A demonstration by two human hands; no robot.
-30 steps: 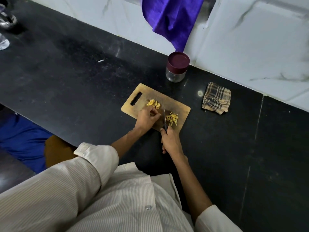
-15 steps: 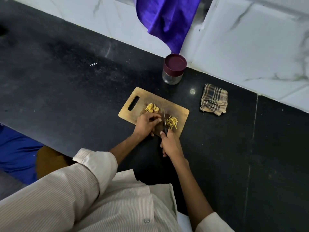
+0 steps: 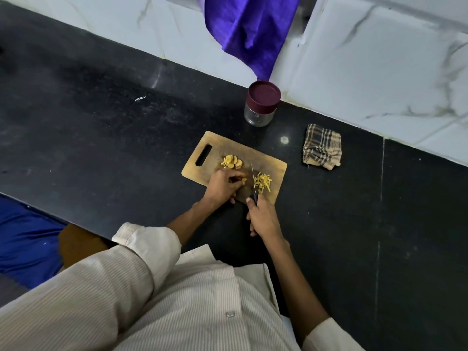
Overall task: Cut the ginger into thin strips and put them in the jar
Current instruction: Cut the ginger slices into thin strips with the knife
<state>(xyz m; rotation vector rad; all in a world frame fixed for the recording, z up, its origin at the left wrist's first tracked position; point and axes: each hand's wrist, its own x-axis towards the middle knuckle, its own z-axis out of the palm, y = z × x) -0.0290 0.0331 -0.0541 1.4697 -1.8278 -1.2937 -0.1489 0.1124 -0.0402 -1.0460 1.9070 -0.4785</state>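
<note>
Your left hand pinches a small ginger piece on the wooden cutting board, while your right hand grips the knife, blade between that piece and the pile of cut strips. Ginger slices lie just beyond your left hand. The lidded jar stands behind the board on the black counter, a checked cloth to its right.

Checked cloth on counter, purple fabric
</note>
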